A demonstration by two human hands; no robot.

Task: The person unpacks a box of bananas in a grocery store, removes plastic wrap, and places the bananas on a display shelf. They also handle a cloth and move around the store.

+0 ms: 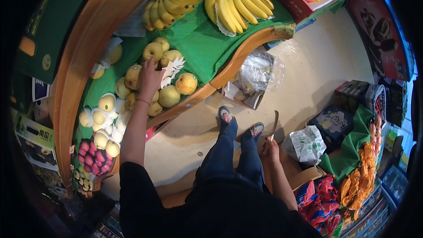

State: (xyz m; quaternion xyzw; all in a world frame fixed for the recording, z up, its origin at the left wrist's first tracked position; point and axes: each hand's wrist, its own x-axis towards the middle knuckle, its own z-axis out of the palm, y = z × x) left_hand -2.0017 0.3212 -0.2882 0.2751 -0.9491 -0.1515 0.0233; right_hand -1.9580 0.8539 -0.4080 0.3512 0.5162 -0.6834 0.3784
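My left hand (pixel 150 78) is over a pile of yellow-brown round pears (pixel 169 96) on the fruit stand, thumb and fingers apart. Its fingertips reach a pear (pixel 153 51) at the back of the pile; the palm hides the fruit beneath. Beside the thumb, a white jagged-edged card (pixel 172 72) with handwriting stands among the pears. Low at my right side, my right hand (pixel 270 150) grips a knife (pixel 275 122) by its pale handle. The knife's long, narrow blade points away from me, above the floor.
Two banana bunches (pixel 239 5) lie on green netting (pixel 201 51) behind a curved wooden rim (pixel 228 67). A cardboard box (pixel 244 100) with clear plastic stands on the floor ahead. Right of me are a white plastic bag (pixel 305 143) and orange-wrapped packets (pixel 360 175). Foam-netted fruit (pixel 107 102) sits at left.
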